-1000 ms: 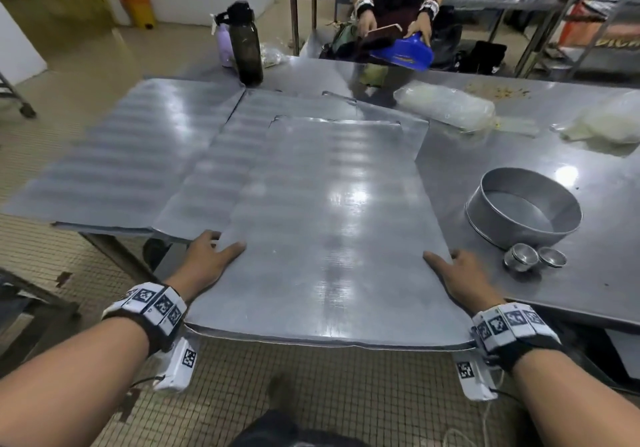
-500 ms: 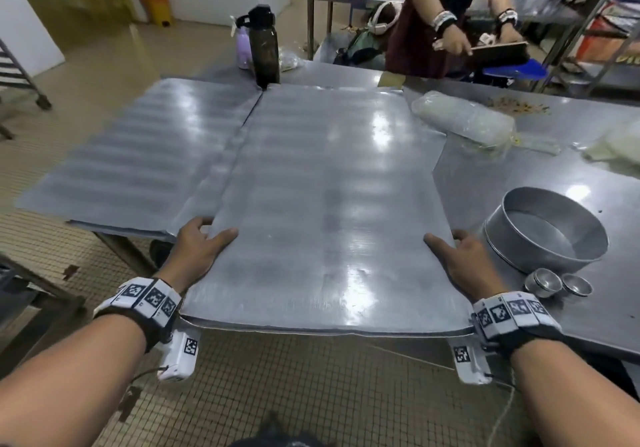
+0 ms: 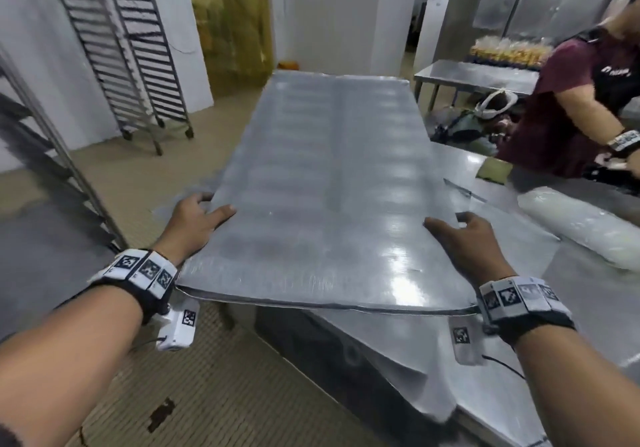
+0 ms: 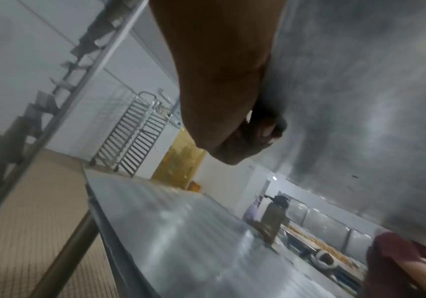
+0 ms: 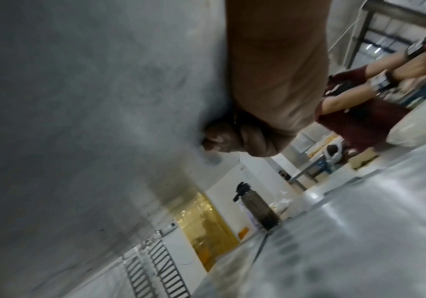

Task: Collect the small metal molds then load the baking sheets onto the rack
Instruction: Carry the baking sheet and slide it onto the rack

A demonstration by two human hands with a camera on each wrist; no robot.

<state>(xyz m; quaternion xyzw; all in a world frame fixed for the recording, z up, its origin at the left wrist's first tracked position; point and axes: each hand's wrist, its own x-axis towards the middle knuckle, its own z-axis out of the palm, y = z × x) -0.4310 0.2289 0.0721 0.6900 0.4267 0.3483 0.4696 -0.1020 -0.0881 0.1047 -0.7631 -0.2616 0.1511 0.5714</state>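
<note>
**Baking sheet lifted off table, both hands gripping**

Baking sheet (image 3: 329, 183) was held in the air, near edge low, far edge tilted up. Left hand (image 3: 194, 221) gripped its left edge near the near corner, thumb on top, fingers (image 4: 265, 129) curled underneath. Right hand (image 3: 467, 239) gripped the right edge likewise, fingers (image 5: 222, 139) curled under. More sheets (image 3: 408, 353) lay on the steel table (image 3: 588, 308) below. Tray rack (image 3: 138, 55) stood far left. Plastic-wrapped roll (image 3: 581, 225) lay toward the table's far side, beside another person (image 3: 554, 107).
</note>
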